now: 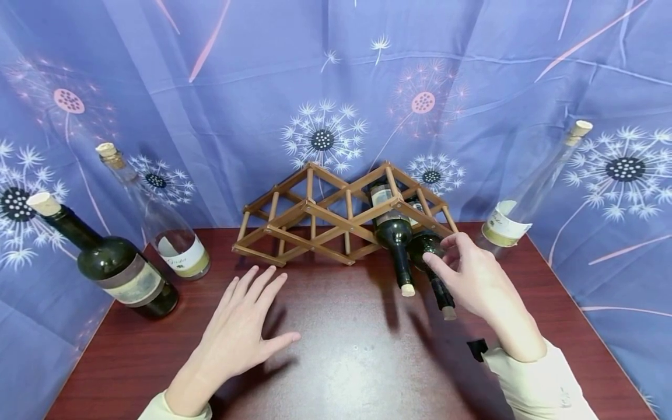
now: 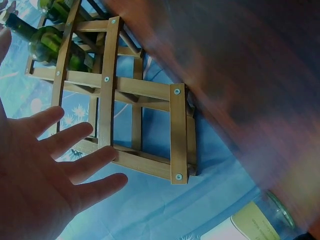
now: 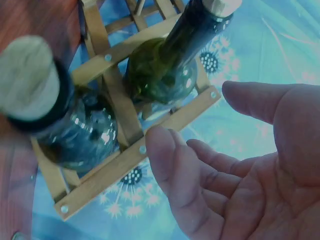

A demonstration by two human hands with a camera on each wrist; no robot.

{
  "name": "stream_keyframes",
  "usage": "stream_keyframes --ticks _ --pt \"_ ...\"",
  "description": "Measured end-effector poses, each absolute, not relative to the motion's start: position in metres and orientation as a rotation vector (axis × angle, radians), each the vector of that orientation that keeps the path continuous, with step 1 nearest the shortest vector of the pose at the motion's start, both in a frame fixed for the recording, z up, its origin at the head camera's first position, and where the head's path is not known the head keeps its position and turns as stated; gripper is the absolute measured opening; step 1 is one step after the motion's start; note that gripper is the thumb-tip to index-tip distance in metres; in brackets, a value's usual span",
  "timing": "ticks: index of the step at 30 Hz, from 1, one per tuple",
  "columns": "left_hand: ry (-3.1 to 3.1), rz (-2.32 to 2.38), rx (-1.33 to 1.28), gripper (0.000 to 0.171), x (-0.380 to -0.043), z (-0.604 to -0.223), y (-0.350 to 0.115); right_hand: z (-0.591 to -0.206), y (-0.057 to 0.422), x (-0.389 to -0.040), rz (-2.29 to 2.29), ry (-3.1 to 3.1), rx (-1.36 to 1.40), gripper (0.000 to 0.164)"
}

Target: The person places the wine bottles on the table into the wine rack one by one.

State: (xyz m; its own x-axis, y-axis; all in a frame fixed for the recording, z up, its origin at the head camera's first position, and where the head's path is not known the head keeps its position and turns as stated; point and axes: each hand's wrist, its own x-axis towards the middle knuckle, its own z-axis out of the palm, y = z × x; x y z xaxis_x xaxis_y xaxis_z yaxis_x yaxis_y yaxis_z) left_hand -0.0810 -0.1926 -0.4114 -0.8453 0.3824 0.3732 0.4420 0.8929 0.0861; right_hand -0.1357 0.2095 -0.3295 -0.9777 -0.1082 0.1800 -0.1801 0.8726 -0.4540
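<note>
A folding wooden lattice wine rack [image 1: 310, 205] stands at the back of the table. Two dark green wine bottles with corks lie in its right part, necks sloping toward the front: one bottle [image 1: 394, 230], and just right of it another bottle [image 1: 423, 245]. My right hand [image 1: 480, 283] hovers beside the right-hand bottle, thumb and fingers loosely bent and apart. In the right wrist view there is a gap between the fingers [image 3: 172, 165] and the nearer bottle neck. Left of centre, my left hand [image 1: 236, 332] is spread with straight fingers in front of the rack, holding nothing.
On the left stand a corked dark green bottle [image 1: 133, 283] and a clear bottle [image 1: 184, 254] with a white label. Another clear bottle [image 1: 505, 224] stands at the back right. A small black scrap [image 1: 476, 349] lies near the right sleeve. Blue dandelion-print cloth [image 1: 236, 116] hangs behind the table.
</note>
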Motion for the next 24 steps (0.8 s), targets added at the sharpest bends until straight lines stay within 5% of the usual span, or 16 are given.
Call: stream_keyframes --ticks 24 --pt "-2.669 -0.302 -0.604 0.098 -0.092 -0.406 -0.189 -0.357 0.258 -0.164 0.742 -2.739 0.047 0.06"
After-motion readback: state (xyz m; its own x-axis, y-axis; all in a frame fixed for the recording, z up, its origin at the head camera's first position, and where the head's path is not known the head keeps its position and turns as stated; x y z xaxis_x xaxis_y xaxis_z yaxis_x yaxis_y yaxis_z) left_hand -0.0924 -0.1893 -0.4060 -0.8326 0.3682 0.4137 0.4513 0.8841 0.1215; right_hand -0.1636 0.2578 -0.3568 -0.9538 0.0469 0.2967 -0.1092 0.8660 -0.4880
